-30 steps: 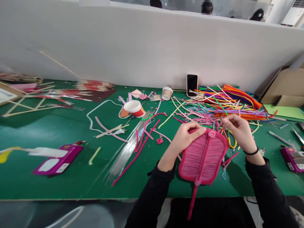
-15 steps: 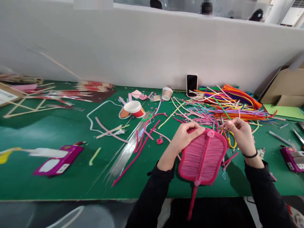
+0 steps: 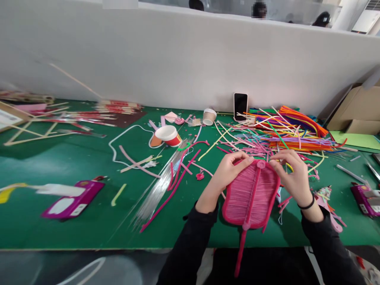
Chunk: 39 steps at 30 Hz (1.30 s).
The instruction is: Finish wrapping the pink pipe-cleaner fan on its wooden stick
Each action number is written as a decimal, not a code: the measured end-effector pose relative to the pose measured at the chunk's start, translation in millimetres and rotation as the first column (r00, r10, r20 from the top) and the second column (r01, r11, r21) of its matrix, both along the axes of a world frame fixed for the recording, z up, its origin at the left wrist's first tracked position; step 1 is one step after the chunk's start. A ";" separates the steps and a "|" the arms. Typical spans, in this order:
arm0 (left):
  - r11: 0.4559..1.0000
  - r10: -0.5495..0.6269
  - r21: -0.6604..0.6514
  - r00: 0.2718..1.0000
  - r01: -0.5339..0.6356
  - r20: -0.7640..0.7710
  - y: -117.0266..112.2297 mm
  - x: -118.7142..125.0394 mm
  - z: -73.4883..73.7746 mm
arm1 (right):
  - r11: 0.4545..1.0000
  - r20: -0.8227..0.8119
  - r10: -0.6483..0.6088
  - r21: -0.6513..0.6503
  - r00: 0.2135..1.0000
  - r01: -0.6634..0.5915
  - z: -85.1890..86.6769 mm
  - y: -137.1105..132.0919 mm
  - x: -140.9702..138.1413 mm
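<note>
A pink fan (image 3: 240, 200) made of pipe cleaners, with a rounded frame, a central spine and a handle pointing down, is held tilted above the table's front part. My left hand (image 3: 230, 170) grips its upper left edge, thumb on the front face. At the upper right edge, my right hand (image 3: 289, 170) is closed, with thumb and index fingertips pinched at the rim beside the small coiled disc (image 3: 261, 164). Whether those fingertips also hold a small piece, I cannot tell. Partly hidden behind the right hand are yellow-handled scissors (image 3: 288, 168).
Colourful pipe cleaners (image 3: 297, 134) lie heaped at the back right, near a phone (image 3: 240, 106) leaning on the partition. Paper cups (image 3: 168, 135), clear sticks (image 3: 157, 182) and a purple box (image 3: 74, 200) are further left. Another purple box (image 3: 366, 200) sits far right.
My right hand has moved left and slightly down, from beside the pipe cleaner heap onto the fan's upper right edge. My left hand keeps its grip, and the fan has shifted slightly left.
</note>
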<state>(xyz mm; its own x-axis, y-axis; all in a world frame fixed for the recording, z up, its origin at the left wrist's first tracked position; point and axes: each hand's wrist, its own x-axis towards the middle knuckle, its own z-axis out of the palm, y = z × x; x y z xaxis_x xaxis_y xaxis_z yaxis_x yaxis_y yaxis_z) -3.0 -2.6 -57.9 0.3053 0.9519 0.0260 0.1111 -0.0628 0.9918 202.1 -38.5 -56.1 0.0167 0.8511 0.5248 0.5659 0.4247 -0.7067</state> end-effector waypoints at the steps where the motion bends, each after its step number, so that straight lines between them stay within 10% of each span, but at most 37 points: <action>1: 1.000 0.003 0.005 1.000 -0.003 -0.015 0.4 0.1 -0.7 | 0.999 0.082 0.015 0.050 0.997 -0.019 0.6 -1.6 -3.5; 16: 0.995 0.059 0.088 0.990 -0.048 -0.127 2.3 4.5 -6.0 | 0.908 0.637 -0.161 0.394 0.754 -0.139 -4.9 0.1 -16.0; 23: 0.997 0.061 0.059 0.992 -0.054 -0.112 2.3 2.4 -8.6 | 0.997 0.060 0.036 -0.067 0.998 -0.032 0.6 10.0 -12.8; 28: 0.998 0.057 0.024 0.993 -0.055 -0.100 5.1 -0.4 -14.9 | 0.845 -0.674 -0.098 -0.445 0.733 -0.296 11.3 23.7 7.0; 39: 0.983 0.168 -0.040 0.960 -0.181 -0.222 36.4 -44.9 -72.2 | 0.659 -0.676 -0.150 -0.612 0.721 -0.437 -22.0 18.3 4.9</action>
<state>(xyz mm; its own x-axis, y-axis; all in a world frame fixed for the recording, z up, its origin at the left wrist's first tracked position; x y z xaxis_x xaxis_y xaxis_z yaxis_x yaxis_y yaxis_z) -47.8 33.9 -130.1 0.1267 0.9887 -0.0803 0.3283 0.0346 0.9439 207.0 -20.2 -78.2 -0.0774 0.9452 -0.3171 -0.1570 -0.3256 -0.9324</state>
